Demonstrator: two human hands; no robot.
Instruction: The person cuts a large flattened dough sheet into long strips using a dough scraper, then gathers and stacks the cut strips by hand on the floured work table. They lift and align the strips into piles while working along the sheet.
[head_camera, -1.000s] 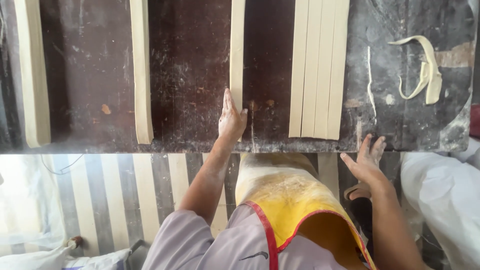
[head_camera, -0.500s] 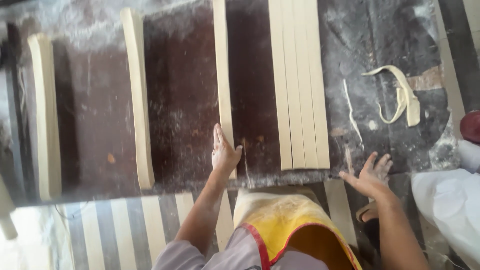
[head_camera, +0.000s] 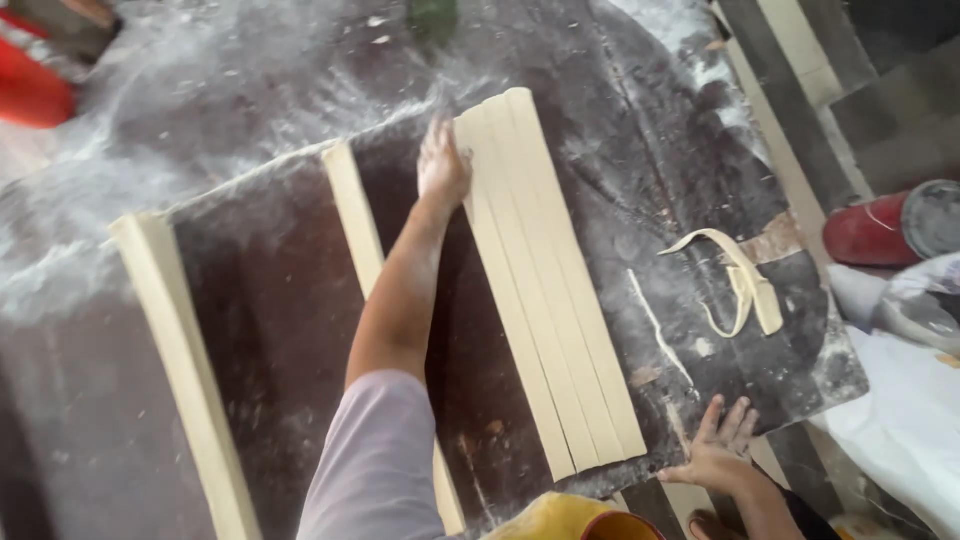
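— Where is the left hand (head_camera: 443, 165)?

— Stretched far out over the dark, flour-dusted counter (head_camera: 280, 330), arm extended in a pale lilac sleeve (head_camera: 375, 460). The hand lies palm down at the far end of the pale cream dough strips, right at the left edge of the close-packed bundle of long flat dough strips (head_camera: 545, 280).

— Are the fingers closed on anything?

— No. The fingers (head_camera: 437, 135) lie flat and nearly straight, close together, pressing on the counter or on a strip beneath them; I cannot tell which, since the hand and forearm cover that spot. The bundle's nearest strip touches the thumb side of the hand, and the fingertips reach about level with the bundle's far end.

— And the right hand (head_camera: 718, 455)?

— Near the counter's front edge, palm down, fingers (head_camera: 738, 420) spread wide and holding nothing. It rests just beside the near end of the bundle, slightly to its right.

— What else lies there?

— A single cream dough strip (head_camera: 352, 220) runs left of the forearm, partly hidden under it, and another long strip (head_camera: 185, 370) lies well apart further left. To the right of the bundle sits a loose looped scrap of dough trimmings (head_camera: 735, 280), with a thin sliver (head_camera: 660, 325) between it and the bundle. A red cylindrical container (head_camera: 870, 230) stands off the counter at the right, by white cloth (head_camera: 910, 420).
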